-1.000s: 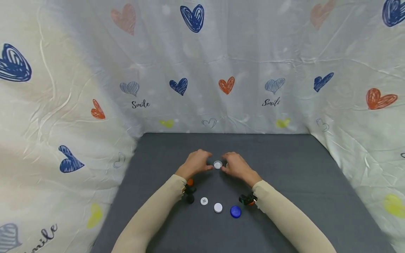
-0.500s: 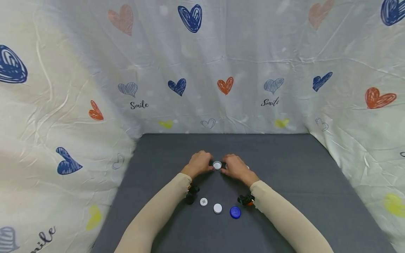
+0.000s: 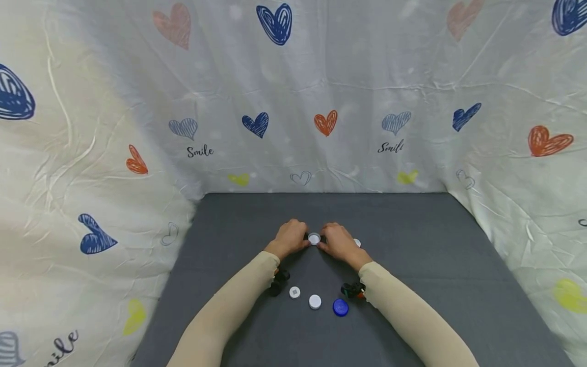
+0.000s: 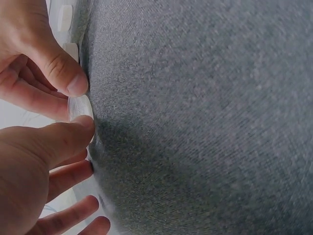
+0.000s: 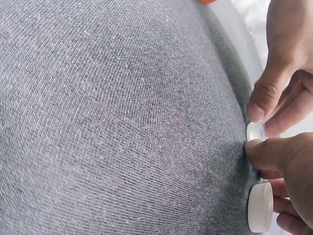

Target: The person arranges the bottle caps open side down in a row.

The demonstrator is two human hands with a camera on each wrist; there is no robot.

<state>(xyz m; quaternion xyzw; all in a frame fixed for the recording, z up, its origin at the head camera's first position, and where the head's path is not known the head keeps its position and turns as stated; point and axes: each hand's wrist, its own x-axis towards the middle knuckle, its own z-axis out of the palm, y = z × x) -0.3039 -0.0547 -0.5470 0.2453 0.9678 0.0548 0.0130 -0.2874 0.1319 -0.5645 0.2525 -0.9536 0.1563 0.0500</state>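
Between my two hands, a small round translucent cap with a white middle sits low over the grey cloth. My left hand pinches its left side, thumb at the near edge. From the other side my right hand pinches the same cap. The left wrist view shows the ridged wall of the translucent cap between both thumbs, with some left fingers spread loosely beyond. Just past my right fingers stands a white cap, partly hidden by that hand in the head view.
Nearer the body lie a small white cap with a marked top, a plain white cap and a blue cap. A black round piece shows beside the left sleeve. Heart-printed cloth hangs behind the table.
Both hands have closed in on the translucent cap from a looser pose and now pinch it. The white cap beyond the right hand has come into view; an orange piece is now mostly hidden by the left arm.
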